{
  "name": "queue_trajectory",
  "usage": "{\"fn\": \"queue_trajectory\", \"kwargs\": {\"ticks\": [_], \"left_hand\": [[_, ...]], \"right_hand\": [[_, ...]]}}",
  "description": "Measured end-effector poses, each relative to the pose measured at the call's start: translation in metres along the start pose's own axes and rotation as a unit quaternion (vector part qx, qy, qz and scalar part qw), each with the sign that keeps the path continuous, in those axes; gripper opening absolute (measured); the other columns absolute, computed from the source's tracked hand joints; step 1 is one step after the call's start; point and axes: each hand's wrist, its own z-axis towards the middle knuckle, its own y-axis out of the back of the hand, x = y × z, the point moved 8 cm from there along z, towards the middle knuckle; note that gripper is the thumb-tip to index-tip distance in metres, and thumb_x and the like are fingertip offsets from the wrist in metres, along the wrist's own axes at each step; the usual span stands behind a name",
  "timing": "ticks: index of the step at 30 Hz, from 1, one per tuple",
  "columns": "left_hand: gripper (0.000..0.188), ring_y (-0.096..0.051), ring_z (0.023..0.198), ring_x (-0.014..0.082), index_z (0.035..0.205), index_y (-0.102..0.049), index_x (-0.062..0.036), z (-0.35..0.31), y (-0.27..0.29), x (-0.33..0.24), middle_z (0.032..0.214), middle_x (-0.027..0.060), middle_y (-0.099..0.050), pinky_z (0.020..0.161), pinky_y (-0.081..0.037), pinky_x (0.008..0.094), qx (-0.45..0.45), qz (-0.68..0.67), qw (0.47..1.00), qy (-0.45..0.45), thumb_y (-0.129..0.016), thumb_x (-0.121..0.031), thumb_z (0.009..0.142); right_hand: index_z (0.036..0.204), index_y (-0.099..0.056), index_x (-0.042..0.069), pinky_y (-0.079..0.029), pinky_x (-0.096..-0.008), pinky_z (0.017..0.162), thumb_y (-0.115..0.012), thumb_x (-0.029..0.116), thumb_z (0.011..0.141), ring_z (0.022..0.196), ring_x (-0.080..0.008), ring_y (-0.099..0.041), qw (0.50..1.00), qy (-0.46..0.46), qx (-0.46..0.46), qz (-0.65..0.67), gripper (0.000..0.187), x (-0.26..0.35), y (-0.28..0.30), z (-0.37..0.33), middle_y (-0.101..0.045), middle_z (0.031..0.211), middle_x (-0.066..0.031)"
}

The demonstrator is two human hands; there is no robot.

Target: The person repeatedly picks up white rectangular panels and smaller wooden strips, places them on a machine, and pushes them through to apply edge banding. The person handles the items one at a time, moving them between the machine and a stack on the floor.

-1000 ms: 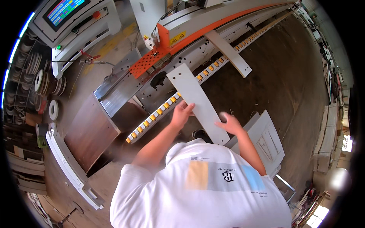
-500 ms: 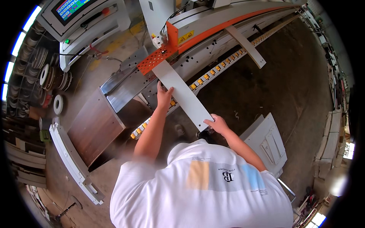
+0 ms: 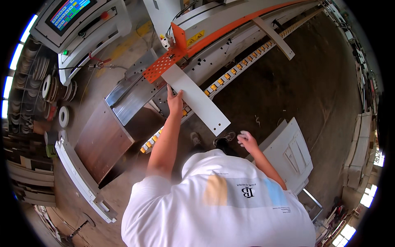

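A long, narrow white panel (image 3: pixel 197 101) lies slantwise over the machine's roller rail, its far end beside a perforated orange guard (image 3: pixel 164 64). My left hand (image 3: pixel 175 103) is at its left edge, thumb on the rim and a finger stretched along the side; the other fingers are partly hidden. Two small dark holes show at the panel's near end. My right hand (image 3: pixel 248 141) is off the panel, to the right of that end, with its fingers loosely bent, apart and holding nothing.
The long machine (image 3: pixel 230 26) runs to the upper right, with yellow rollers (image 3: pixel 227 76) along its rail. Another narrow board (image 3: pixel 275 38) sticks out farther along. A control screen (image 3: pixel 70 12) is at upper left, a brown cabinet (image 3: pixel 105 142) at left, and white panels (image 3: pixel 294 152) lean at right.
My right hand has let go of the panel's near end and moved right. My left hand stays at the left edge. The other board has shifted farther along the machine.
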Motion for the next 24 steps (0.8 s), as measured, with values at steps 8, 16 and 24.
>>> {"fn": "queue_trajectory", "kwargs": {"ticks": [8,16,24], "left_hand": [[0.08,-0.068,0.069,0.0196,0.162,-0.019,-0.0274,0.017,-0.057,0.0,0.1,0.0095,-0.069,0.052,-0.057,0.0373,0.012,-0.014,1.0,0.009,-0.06,-0.004,0.097],[0.078,-0.06,0.076,0.0202,0.159,-0.027,-0.0333,0.057,-0.113,0.025,0.103,0.0075,-0.064,0.057,-0.054,0.0387,0.033,0.012,0.999,0.019,-0.066,-0.009,0.095],[0.077,-0.062,0.114,0.0304,0.162,-0.017,-0.0232,0.068,-0.154,0.019,0.14,0.013,-0.054,0.087,-0.055,0.0435,0.058,0.207,0.976,0.019,-0.062,-0.02,0.1]], "right_hand": [[0.131,-0.057,0.002,-0.054,-0.0307,0.071,-0.077,0.039,0.089,0.086,-0.0139,-0.066,0.989,-0.088,-0.113,-0.023,0.059,-0.147,0.056,-0.074,-0.071,0.113,-0.0101],[0.122,-0.065,0.006,-0.054,-0.0384,0.088,-0.074,0.05,0.086,0.099,-0.0279,-0.07,0.972,-0.114,-0.172,-0.109,0.058,-0.157,0.051,-0.128,-0.074,0.105,-0.0135],[0.123,-0.066,0.008,-0.054,-0.0377,0.093,-0.071,0.047,0.084,0.104,-0.0264,-0.07,0.963,-0.177,-0.195,-0.061,0.055,-0.216,0.059,-0.162,-0.073,0.113,-0.0112]]}}
